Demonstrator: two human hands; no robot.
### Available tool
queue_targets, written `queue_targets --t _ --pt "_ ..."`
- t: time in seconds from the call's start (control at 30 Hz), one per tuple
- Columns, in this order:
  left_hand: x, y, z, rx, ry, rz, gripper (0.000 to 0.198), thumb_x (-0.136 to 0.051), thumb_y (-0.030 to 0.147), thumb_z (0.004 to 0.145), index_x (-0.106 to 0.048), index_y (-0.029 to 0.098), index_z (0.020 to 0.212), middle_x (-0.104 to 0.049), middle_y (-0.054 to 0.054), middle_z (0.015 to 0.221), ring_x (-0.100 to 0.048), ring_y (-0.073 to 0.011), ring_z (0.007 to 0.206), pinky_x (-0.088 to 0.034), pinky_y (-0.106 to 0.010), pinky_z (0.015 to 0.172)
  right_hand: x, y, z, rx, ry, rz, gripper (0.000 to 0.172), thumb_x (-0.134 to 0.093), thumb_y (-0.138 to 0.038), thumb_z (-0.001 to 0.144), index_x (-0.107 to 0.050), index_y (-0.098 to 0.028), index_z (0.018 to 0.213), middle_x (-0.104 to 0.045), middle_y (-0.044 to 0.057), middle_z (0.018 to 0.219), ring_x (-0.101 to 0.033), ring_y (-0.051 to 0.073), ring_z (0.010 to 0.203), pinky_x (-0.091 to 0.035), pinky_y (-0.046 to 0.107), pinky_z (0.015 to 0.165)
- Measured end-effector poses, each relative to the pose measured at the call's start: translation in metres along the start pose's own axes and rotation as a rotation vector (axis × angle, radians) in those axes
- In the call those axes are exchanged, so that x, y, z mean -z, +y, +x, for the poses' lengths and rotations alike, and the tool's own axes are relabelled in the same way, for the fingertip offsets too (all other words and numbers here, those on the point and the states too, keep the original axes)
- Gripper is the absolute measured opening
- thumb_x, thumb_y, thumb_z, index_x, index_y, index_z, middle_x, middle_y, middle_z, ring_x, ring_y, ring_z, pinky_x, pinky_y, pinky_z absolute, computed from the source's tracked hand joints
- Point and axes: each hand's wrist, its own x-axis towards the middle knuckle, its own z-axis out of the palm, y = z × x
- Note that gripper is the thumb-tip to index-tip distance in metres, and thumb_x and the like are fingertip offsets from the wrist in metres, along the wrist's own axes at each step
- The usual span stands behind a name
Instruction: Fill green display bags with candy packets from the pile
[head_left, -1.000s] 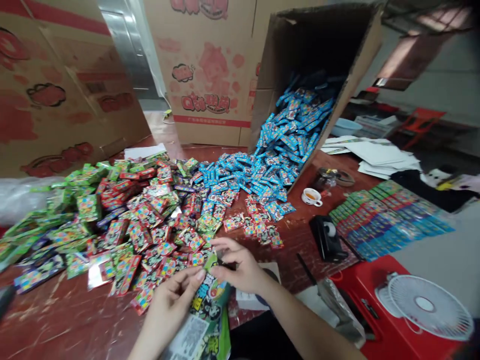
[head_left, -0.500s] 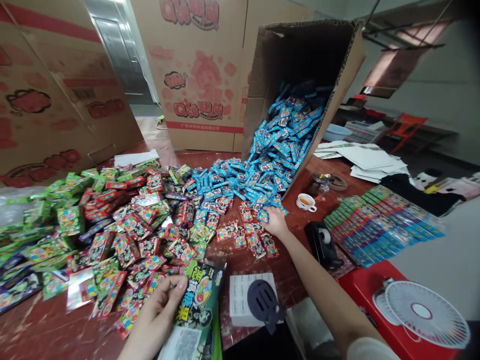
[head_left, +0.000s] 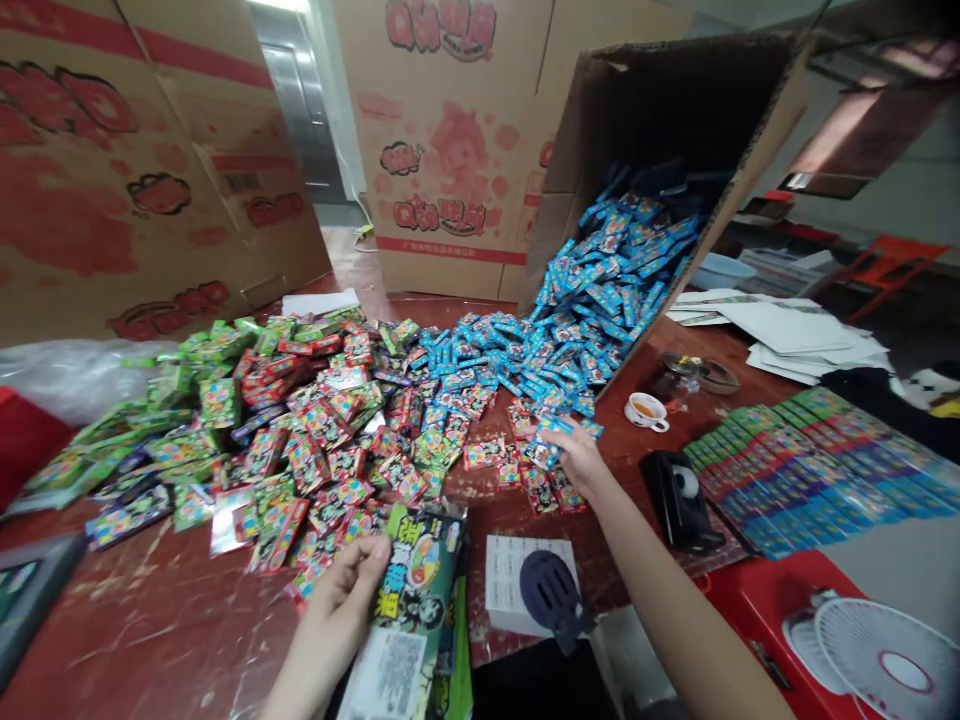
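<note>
My left hand (head_left: pixel 337 605) is closed on the edge of a dark green candy bag (head_left: pixel 421 575) with yellow lettering and a white label, held low in front of me. The fingers of my right hand (head_left: pixel 583 455) are closed on a small blue candy packet (head_left: pixel 543 446), at the front of the blue packet pile (head_left: pixel 480 345). Just below that hand lie several red candy packets (head_left: pixel 540 488). To the left spreads a mixed heap of green, red and purple packets (head_left: pixel 300 430).
A tipped cardboard box (head_left: pixel 559 190) spills blue packets onto the red table (head_left: pixel 180 625). Right of my arm are a cup of tea (head_left: pixel 646 411), a tape dispenser (head_left: pixel 679 505), rows of packets (head_left: pixel 810 470) and a white fan (head_left: pixel 892 650). A dark slotted object (head_left: pixel 551 590) rests on white label sheets (head_left: pixel 506 585).
The view has turned left, so everything sits further right. My right hand has drawn a blue packet slightly off the pile, and the packet now shows more plainly. My left hand keeps its hold.
</note>
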Motion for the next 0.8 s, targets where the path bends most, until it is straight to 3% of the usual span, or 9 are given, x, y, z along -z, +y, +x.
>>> queue_targets --t 0.17,0.27,0.37,0.5,0.63,0.8 --pt "-0.013 -0.007 -0.008 -0.102 0.009 0.045 0.037 -0.06 0.053 0.076 -0.061 0.017 0.079 -0.058 0.001 0.067 -0.054 -0.0157 0.066 -0.042 -0.023 0.063 -0.064 -0.034 -0.046 -0.052 -0.245 0.235 0.037 -0.053 -0.058 0.078 -0.05 -0.021 0.074 -0.062 0.003 0.068 -0.062 0.019 0.066 -0.052 0.031 0.063" --pt "-0.015 -0.012 -0.012 -0.148 -0.003 0.06 0.036 -0.057 0.052 0.079 -0.06 0.016 0.081 -0.054 0.002 0.066 -0.049 -0.0139 0.063 -0.039 -0.022 0.06 -0.091 -0.048 -0.059 0.043 -0.331 0.295 0.031 -0.065 -0.046 0.075 -0.054 -0.022 0.091 -0.064 0.003 0.086 -0.062 0.017 0.084 -0.051 0.029 0.076" --pt "-0.014 -0.016 -0.017 -0.138 0.012 0.025 0.035 -0.055 0.051 0.08 -0.058 0.016 0.081 -0.052 0.003 0.064 -0.046 -0.0126 0.06 -0.037 -0.021 0.057 -0.1 -0.053 -0.062 0.163 -0.401 0.181 0.042 -0.069 -0.035 0.074 -0.056 -0.024 0.113 -0.063 0.005 0.103 -0.058 0.018 0.102 -0.045 0.032 0.091" --pt "-0.014 -0.024 -0.024 -0.137 0.083 0.015 0.035 -0.055 0.051 0.081 -0.058 0.016 0.08 -0.049 0.004 0.062 -0.041 -0.0113 0.057 -0.033 -0.021 0.054 -0.091 -0.05 -0.064 0.208 -0.497 -0.006 0.023 -0.065 -0.032 0.078 -0.069 -0.024 0.099 -0.067 0.006 0.102 -0.06 0.021 0.1 -0.045 0.036 0.09" --pt "-0.016 -0.035 -0.037 -0.095 0.071 -0.091 0.032 -0.055 0.049 0.082 -0.056 0.017 0.081 -0.051 0.003 0.063 -0.044 -0.0117 0.057 -0.036 -0.021 0.055 -0.093 -0.042 -0.079 0.202 -0.514 -0.029 0.022 -0.066 -0.032 0.078 -0.07 -0.025 0.099 -0.066 0.006 0.101 -0.059 0.021 0.099 -0.045 0.036 0.089" --pt "-0.005 -0.048 -0.058 -0.046 0.091 -0.191 0.028 -0.051 0.047 0.086 -0.05 0.019 0.084 -0.051 0.003 0.065 -0.047 -0.0124 0.06 -0.039 -0.022 0.058 -0.124 -0.033 -0.113 -0.007 -0.51 0.189 0.03 -0.066 -0.033 0.078 -0.064 -0.027 0.107 -0.064 0.003 0.109 -0.059 0.02 0.103 -0.046 0.034 0.09"
